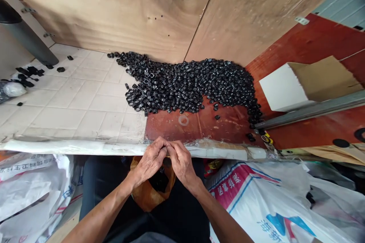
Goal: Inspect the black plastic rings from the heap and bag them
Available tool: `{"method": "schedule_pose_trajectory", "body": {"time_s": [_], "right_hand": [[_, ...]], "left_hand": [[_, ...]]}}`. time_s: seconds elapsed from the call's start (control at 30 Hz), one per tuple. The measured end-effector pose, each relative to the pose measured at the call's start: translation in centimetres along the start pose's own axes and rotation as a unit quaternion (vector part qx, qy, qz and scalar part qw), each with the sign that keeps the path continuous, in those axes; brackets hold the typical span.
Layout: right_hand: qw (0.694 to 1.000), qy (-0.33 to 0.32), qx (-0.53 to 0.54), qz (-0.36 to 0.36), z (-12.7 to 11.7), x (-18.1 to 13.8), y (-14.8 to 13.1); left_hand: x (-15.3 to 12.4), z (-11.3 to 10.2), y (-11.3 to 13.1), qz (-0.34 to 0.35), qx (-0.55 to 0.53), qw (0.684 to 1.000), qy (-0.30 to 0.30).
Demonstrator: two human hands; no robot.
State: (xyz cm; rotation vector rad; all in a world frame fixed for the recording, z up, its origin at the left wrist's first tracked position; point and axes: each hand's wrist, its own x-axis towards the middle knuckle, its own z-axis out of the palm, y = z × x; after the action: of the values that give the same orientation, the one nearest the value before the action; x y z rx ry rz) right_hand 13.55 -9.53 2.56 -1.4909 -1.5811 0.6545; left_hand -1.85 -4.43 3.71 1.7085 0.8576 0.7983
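Observation:
My left hand point(155, 156) and my right hand point(180, 159) meet at the padded front edge point(94, 147) of the worktop. Their fingers are pinched together, and whatever lies between the fingertips is hidden. Beneath them, an orange bag point(148, 199) with dark pieces inside hangs open between the knees. Beyond my hands spreads a large heap of small black plastic parts point(176, 87); those on the left look like rings or nuts, those on the right like small caps. A few loose parts point(217, 117) lie on the red board point(171, 125).
Plywood panels point(128, 11) close off the back. At left stand a grey pipe point(31, 36) and scattered black pieces point(28, 74). On the right are an open cardboard box point(285, 87) and a metal rail point(316, 110). Printed white sacks point(256, 201) flank the legs below.

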Motion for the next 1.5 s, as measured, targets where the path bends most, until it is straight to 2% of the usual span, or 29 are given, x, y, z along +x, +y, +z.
{"method": "schedule_pose_trajectory", "body": {"time_s": [0.07, 0.13, 0.17, 0.23, 0.27, 0.33, 0.4, 0.53, 0.7, 0.93, 1.07, 1.13, 1.3, 1.4, 1.5], "right_hand": [[1.000, -0.015, 0.004, 0.007, -0.5, 0.1, 0.5], [1.000, 0.007, -0.006, 0.023, -1.4, 0.9, 2.0], [0.999, 0.038, -0.021, 0.031, -1.9, 1.7, 3.1], [0.990, 0.117, -0.076, 0.027, -3.2, 3.6, 5.9], [0.980, 0.161, -0.110, 0.030, -3.9, 4.7, 7.3], [0.965, 0.194, -0.171, 0.042, -5.1, 7.0, 10.0], [0.959, 0.179, -0.211, 0.055, -5.8, 9.2, 11.7], [0.965, 0.131, -0.221, 0.053, -5.5, 12.4, 12.4], [0.970, 0.097, -0.223, 0.008, -3.4, 13.7, 10.7], [0.982, 0.103, -0.149, -0.049, -2.5, 13.0, 9.2], [0.981, 0.131, -0.101, -0.103, -2.8, 12.2, 8.2], [0.982, 0.099, -0.069, -0.147, -2.7, 12.0, 7.8], [0.970, -0.067, -0.066, -0.225, -2.0, 12.0, 7.6], [0.963, -0.092, -0.066, -0.245, -1.9, 11.9, 7.5], [0.962, -0.103, -0.046, -0.249, -2.0, 11.7, 7.3]], "left_hand": [[0.2, -0.7, -0.3, -0.029, 0.025, 0.999, 0.003], [1.1, -2.0, -1.2, -0.070, 0.086, 0.991, 0.072], [1.8, -2.8, -1.8, -0.085, 0.131, 0.979, 0.133], [3.5, -4.7, -3.2, -0.107, 0.256, 0.928, 0.249], [4.4, -5.6, -3.7, -0.123, 0.314, 0.900, 0.275], [6.1, -7.0, -4.5, -0.156, 0.391, 0.865, 0.273], [7.6, -7.4, -4.8, -0.168, 0.433, 0.852, 0.242], [9.5, -5.6, -4.5, -0.151, 0.476, 0.842, 0.204], [10.2, -3.4, -5.1, -0.102, 0.477, 0.852, 0.191], [9.0, -3.7, -5.7, 0.002, 0.422, 0.890, 0.174], [7.7, -3.7, -5.7, -0.009, 0.371, 0.907, 0.197], [7.3, -3.6, -5.7, -0.004, 0.353, 0.919, 0.177], [7.9, -3.3, -6.1, 0.080, 0.327, 0.935, 0.114], [8.4, -3.3, -6.5, 0.100, 0.301, 0.942, 0.113], [8.5, -3.4, -6.5, 0.085, 0.286, 0.945, 0.133]]}}
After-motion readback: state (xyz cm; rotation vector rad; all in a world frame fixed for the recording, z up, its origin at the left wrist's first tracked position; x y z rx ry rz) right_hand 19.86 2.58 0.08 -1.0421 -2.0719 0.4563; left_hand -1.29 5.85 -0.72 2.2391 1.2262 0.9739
